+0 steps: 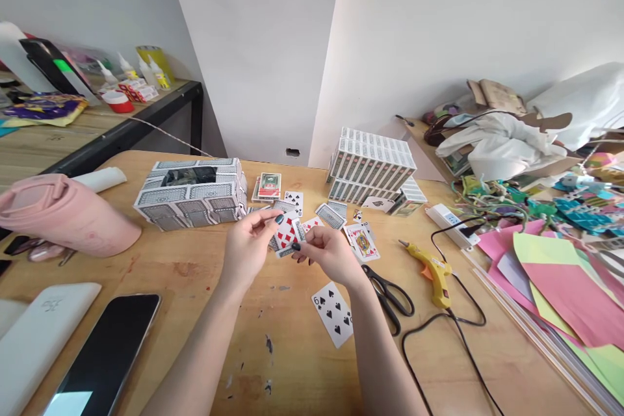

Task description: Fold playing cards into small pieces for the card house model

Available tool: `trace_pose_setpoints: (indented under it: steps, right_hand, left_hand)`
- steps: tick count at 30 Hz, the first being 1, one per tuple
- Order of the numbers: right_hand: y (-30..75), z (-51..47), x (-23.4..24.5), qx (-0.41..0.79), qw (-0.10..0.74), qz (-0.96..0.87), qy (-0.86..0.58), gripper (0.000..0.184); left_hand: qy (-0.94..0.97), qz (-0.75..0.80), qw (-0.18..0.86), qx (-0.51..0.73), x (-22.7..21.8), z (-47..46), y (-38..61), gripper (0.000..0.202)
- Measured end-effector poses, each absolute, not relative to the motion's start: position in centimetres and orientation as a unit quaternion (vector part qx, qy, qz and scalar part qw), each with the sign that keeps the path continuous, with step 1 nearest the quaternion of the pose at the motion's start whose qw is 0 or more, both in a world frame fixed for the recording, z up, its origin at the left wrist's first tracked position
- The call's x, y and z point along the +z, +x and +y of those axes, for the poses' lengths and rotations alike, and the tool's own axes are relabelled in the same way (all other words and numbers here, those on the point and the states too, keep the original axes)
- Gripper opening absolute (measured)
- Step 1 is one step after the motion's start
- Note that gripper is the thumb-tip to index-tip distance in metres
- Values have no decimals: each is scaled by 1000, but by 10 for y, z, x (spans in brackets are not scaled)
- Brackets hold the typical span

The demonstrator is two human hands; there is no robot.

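The left hand (249, 246) and right hand (334, 252) pinch playing cards (285, 236) above the table (292, 364) (how many is hard to make out), with scissors (379, 283) partly hidden behind the right arm (373, 325)

A red-diamond playing card (285, 235) tilts, face showing.

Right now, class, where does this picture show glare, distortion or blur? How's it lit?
Head view: soft light, the wall greyer at left; head view: pale patch on the phone, possibly glare; head view: pink bottle looks stretched near the edge; head view: diamonds card between left hand and right hand readable, not heavily blurred.
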State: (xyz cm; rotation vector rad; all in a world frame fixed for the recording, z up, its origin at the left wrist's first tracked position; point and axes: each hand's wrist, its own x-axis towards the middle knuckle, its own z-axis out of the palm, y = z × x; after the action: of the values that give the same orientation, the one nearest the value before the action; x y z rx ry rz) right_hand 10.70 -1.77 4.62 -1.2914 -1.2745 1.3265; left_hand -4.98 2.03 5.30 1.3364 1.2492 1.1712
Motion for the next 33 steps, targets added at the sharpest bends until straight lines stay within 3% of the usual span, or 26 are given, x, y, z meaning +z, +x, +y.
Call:
trace_pose_setpoints:
  steps: [3,10,16,20,33]
  right_hand:
    - [103,-19,48,534,394,-548,-509,27]
    - [92,-15,44,525,484,-493,-497,35]
    - [87,-13,47,557,536,-432,-465,37]
    - [83,-14,48,577,524,-432,-454,37]
    - [66,-20,56,526,617,-354,-467,10]
  left_hand:
    - [613,498,414,452,52,19,-51,17]
    - [540,487,474,496,54,18,-44,30]
    - [567,449,475,501,50,11,-33,16]
    - [555,449,466,523,46,8,-31,15]
    - [509,417,470,588,41,2,-22,10]
